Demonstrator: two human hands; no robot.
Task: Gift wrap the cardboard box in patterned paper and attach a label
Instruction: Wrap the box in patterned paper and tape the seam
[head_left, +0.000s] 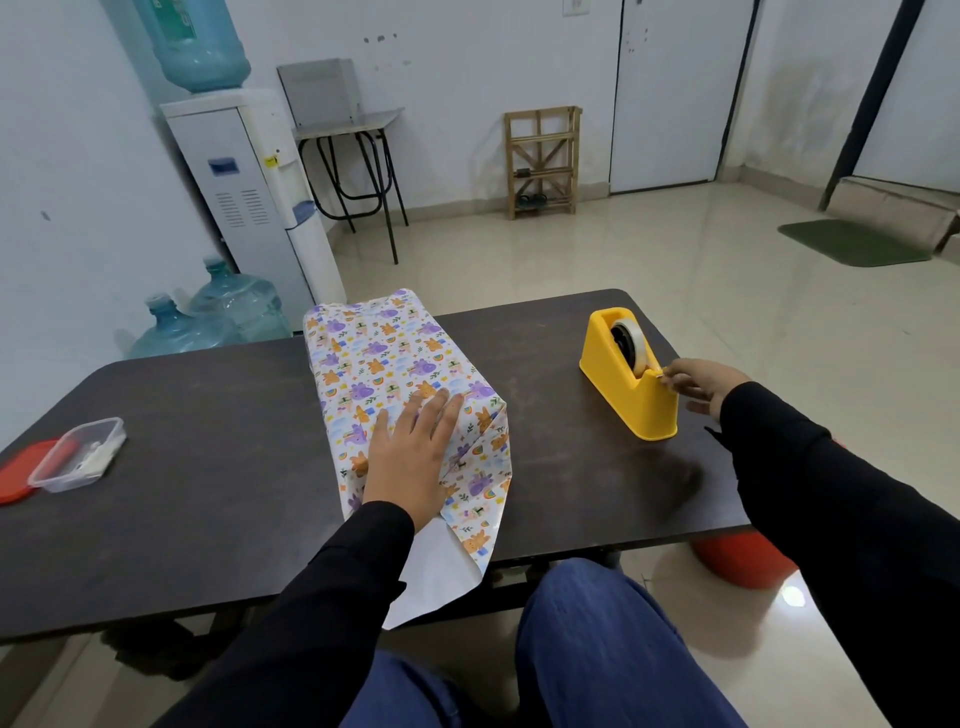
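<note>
Open lanes on the bench (208, 415)
Wrapped box (384, 353) blocks the middle; tape dispenser (623, 395) right, plastic container (78, 457) far left, bare gaps between.

White walls (467, 78), scuffed in places. Glossy cream tile floor (675, 291), reflecting light. Water dispenser (249, 208) by left wall, blue bottle (197, 47) on top; two spare bottles (244, 306) on floor beside it. Small grey desk (348, 122), black legs, against far wall. Wooden rack (543, 161) right of desk, near white door (670, 93). Green mat (854, 241) far right. Dark table (208, 467) in foreground.
</note>
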